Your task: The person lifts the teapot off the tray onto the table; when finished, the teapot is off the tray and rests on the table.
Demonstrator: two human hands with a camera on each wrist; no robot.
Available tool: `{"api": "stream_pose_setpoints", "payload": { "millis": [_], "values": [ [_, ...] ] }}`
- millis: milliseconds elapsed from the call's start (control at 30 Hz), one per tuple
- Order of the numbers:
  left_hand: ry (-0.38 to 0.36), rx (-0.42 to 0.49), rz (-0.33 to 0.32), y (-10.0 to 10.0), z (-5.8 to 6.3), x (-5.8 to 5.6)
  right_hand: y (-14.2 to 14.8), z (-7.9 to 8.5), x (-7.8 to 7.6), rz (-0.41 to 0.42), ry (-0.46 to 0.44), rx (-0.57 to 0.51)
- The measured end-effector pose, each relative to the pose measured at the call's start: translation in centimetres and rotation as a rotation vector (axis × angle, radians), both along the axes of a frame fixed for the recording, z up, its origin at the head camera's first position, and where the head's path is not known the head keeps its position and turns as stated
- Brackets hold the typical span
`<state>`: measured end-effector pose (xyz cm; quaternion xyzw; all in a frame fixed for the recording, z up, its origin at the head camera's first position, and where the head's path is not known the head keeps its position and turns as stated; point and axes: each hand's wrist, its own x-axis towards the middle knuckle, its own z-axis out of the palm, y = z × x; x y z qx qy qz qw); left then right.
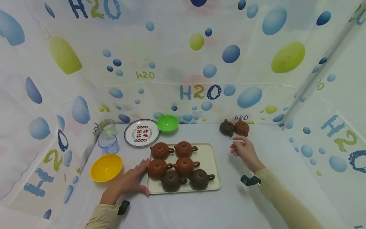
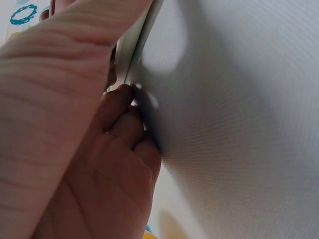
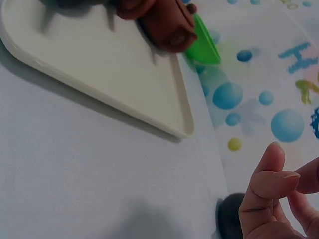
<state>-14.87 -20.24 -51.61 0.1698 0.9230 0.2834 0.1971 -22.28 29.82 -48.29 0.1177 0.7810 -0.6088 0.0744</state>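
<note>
Resting with thumb and fingers spread, the left hand (image 1: pixel 130 180) is touching the left edge of the cream tray (image 1: pixel 213 162), where six teapots (image 1: pixel 185 166) are sitting, four reddish-brown, two dark. The right hand (image 1: pixel 244 152) is hovering above the tabletop (image 1: pixel 183 211), fingers loosely bent, near a dark teapot (image 1: pixel 227 128) and a reddish-brown teapot (image 1: pixel 241 128) standing side by side.

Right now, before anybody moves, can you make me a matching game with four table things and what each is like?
1. tray
2. round plate
3. bowl left of the tray
4. far-right two teapots

A. red writing
B. one darker, one redder
C. under six teapots
D. yellow

Pairs: 1-C, 2-A, 3-D, 4-B
</note>
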Motion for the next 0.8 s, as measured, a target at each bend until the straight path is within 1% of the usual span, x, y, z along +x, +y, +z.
{"api": "stream_pose_setpoints", "payload": {
  "millis": [133,367,467,533,633,800],
  "values": [
    [0.004,-0.004,-0.001,0.0,0.0,0.0,-0.9,-0.1,0.8,0.045,0.003,0.015],
    [0.000,-0.005,0.004,0.1,0.2,0.1,-2.3,-1.1,2.0,0.123,0.002,0.020],
    [-0.002,-0.004,0.005,0.1,0.2,0.1,-2.9,-1.4,2.7,0.179,0.010,0.030],
    [0.000,-0.004,0.003,0.1,0.2,0.1,-3.2,-1.6,3.1,0.234,0.008,0.045],
    [-0.003,-0.003,0.004,0.1,0.2,0.1,-3.4,-2.0,3.7,0.343,-0.005,0.079],
    [-0.019,-0.002,0.013,0.1,0.1,0.0,-3.7,-2.5,4.6,0.570,-0.019,0.133]
  ]
}}
